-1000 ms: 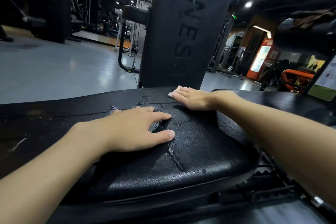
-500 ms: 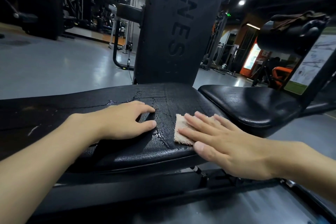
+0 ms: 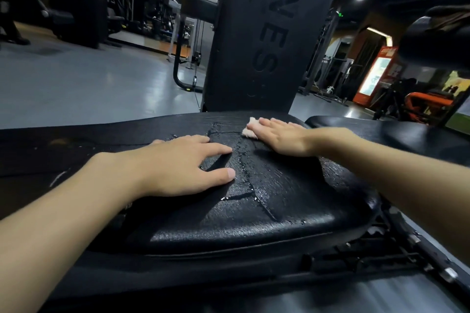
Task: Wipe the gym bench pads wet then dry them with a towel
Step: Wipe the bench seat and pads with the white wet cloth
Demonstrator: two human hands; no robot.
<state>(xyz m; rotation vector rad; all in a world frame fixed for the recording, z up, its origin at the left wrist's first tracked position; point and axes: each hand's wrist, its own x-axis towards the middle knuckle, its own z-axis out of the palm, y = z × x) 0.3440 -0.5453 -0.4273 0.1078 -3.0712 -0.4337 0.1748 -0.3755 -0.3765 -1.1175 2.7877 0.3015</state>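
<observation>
Wet-wipe stage, head view. R hand [image 3: 282,140], fingers flat and together, presses small pale cloth [image 3: 250,130] onto far edge of seat pad [image 3: 267,211], just in front of upright back pad [image 3: 267,33]. L hand [image 3: 178,168] lies spread, palm down, centre-left on pad, holding nothing. Pad cracked, glistening w/ streaks and droplets at centre and near right. Judged: wetting approx. done here; neighbouring pad [image 3: 381,132] far right looks matt, prob. unwiped; towel drying not begun. Upper right, brownish fabric [image 3: 452,19] on roller [image 3: 427,43]: maybe towel, can't tell.

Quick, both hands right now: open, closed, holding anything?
Left hand: open, flat on the cracked black bench pad, holding nothing.
Right hand: open, straight fingers pressing the small beige cloth onto that pad.
</observation>
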